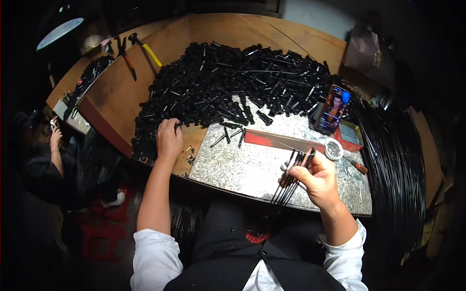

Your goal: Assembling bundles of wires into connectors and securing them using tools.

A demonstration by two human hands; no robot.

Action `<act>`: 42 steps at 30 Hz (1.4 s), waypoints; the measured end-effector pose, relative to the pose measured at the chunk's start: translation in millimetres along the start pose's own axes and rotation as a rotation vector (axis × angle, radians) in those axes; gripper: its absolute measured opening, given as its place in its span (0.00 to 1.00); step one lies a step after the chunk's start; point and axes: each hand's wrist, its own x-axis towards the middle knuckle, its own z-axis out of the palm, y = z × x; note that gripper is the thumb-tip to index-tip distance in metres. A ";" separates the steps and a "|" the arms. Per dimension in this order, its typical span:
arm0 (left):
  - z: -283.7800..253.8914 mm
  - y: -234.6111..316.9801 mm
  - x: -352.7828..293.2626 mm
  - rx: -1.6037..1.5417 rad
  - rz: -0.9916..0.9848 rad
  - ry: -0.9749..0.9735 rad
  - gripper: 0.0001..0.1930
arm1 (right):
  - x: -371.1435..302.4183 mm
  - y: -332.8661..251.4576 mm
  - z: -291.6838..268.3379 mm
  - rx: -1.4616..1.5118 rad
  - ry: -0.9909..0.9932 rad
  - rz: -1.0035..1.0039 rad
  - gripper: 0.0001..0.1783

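Thin black rods (286, 186) are bunched in my right hand (318, 180), which is closed around them above the front of the metal-topped bench (233, 169). At the left edge of a large heap of small black tubular plastic parts (218, 82) is my left hand (169, 139). Its fingers curl down among the parts, and their tips are mostly hidden; what they grip cannot be made out. Several loose black parts (227, 136) lie on the metal between my hands. Behind my right hand a red bar (262, 138) lies across the bench.
A phone (335, 109) stands upright beside a red box (350, 138), a round white tub (333, 149) and a screwdriver (358, 166). Long black rods (393, 179) hang at the right. Pliers (127, 58) and yellow-handled pincers (145, 48) rest on the wooden wall. Another person's hand (56, 137) shows far left.
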 end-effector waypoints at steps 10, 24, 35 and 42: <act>-89.0 153.3 27.6 -2.026 -0.308 -0.510 0.10 | 1.9 4.4 0.4 0.072 -0.169 0.018 0.10; -101.9 190.1 20.2 -2.156 -0.246 -0.533 0.15 | 4.1 5.5 -0.7 0.182 -0.191 0.041 0.09; -104.3 194.0 20.8 -2.132 -0.297 -0.576 0.14 | 7.7 9.0 -9.0 0.167 -0.217 0.058 0.07; -99.2 193.4 19.4 -2.189 -0.177 -0.548 0.15 | 8.7 8.7 -10.4 0.184 -0.225 0.055 0.06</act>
